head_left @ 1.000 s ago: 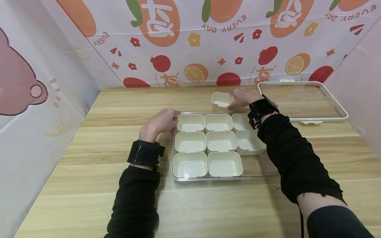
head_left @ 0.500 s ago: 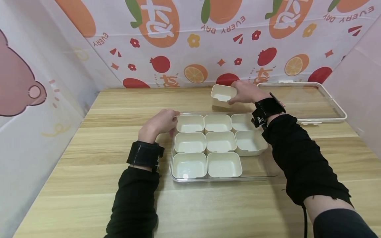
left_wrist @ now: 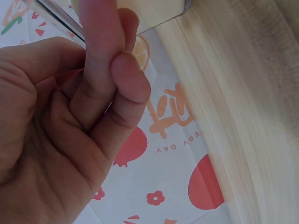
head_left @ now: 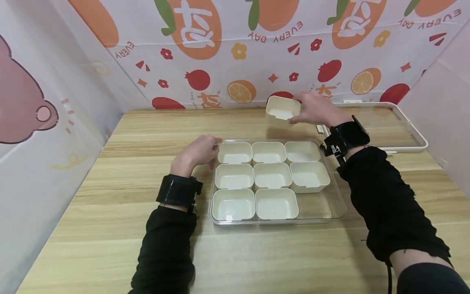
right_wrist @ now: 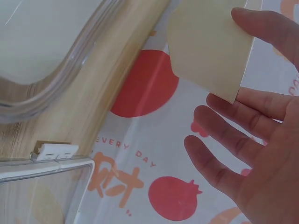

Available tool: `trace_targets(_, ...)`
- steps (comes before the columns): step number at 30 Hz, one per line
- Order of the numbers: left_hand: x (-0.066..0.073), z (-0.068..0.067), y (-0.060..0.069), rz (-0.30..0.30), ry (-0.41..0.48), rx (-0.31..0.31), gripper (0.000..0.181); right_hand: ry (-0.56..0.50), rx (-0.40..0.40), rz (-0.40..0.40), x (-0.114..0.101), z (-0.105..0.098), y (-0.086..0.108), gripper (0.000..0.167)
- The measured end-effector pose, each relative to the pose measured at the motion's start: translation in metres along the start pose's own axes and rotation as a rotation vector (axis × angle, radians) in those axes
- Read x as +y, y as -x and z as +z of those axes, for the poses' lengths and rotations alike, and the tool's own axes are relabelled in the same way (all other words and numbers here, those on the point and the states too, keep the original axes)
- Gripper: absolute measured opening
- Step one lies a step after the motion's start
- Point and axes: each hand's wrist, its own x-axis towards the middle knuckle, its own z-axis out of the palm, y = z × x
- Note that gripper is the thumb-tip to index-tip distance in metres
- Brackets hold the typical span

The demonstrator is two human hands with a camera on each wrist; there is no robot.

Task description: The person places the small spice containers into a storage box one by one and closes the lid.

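In the head view my right hand (head_left: 318, 109) pinches the right wall of a small cream bin (head_left: 282, 108), raised above the back of the table. The right wrist view has the thumb on one side of this bin (right_wrist: 210, 42) and the fingers on the other, the lower ones spread off it. My left hand (head_left: 198, 153) grips the far left corner of a clear plastic box (head_left: 319, 206). Its curled fingers (left_wrist: 131, 79) meet the box edge in the left wrist view. Several matching cream bins (head_left: 273, 175) stand in rows inside; the front right spot shows bare box floor.
Behind the box, to the right, a clear lid with a white frame (head_left: 400, 148) lies flat on the wooden table (head_left: 121, 196). A printed fruit curtain (head_left: 220, 61) hangs along the table's back edge. A dark cord (head_left: 390, 277) dangles from the right sleeve.
My right hand has lifted the small bin off the table and carried it up and slightly right. The left hand and the box stay where they were.
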Motion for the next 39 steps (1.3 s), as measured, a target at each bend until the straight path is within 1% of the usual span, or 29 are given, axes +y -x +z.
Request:
trace_targets(6, -0.001, 0.001, 0.0, -0.005, 0.004, -0.01, 0.051, -0.024, 0.016, 0.013, 0.001, -0.003, 0.012, 0.077)
trace_targets(8, -0.001, 0.001, -0.001, -0.005, 0.004, -0.011, 0.051, -0.031, 0.029, 0.011, 0.0, -0.006, 0.017, 0.074)
trace_targets(10, -0.001, 0.001, -0.001, -0.003, 0.0, -0.008, 0.05, -0.036, 0.054, 0.0, 0.0, -0.009, 0.022, 0.069)
trace_targets(14, 0.0, -0.001, -0.002, 0.0, -0.001, -0.002, 0.049, -0.016, 0.128, -0.034, 0.0, -0.014, 0.033, 0.059)
trace_targets(18, 0.001, -0.002, -0.002, 0.001, 0.002, -0.003, 0.049, -0.005, 0.175, -0.055, 0.002, -0.017, 0.043, 0.056)
trace_targets(23, 0.0, -0.002, -0.002, 0.002, -0.01, -0.003, 0.049, 0.001, 0.185, -0.072, 0.002, -0.021, 0.054, 0.062)
trace_targets(29, -0.001, -0.003, -0.002, -0.002, -0.01, -0.003, 0.05, 0.016, 0.182, -0.083, -0.001, -0.025, 0.063, 0.059)
trace_targets(33, -0.002, -0.003, -0.002, -0.005, -0.009, -0.002, 0.05, 0.024, 0.174, -0.084, -0.002, -0.027, 0.067, 0.06)
trace_targets(39, -0.002, -0.003, -0.002, -0.011, -0.016, -0.004, 0.049, 0.046, 0.168, -0.106, -0.003, -0.028, 0.075, 0.057)
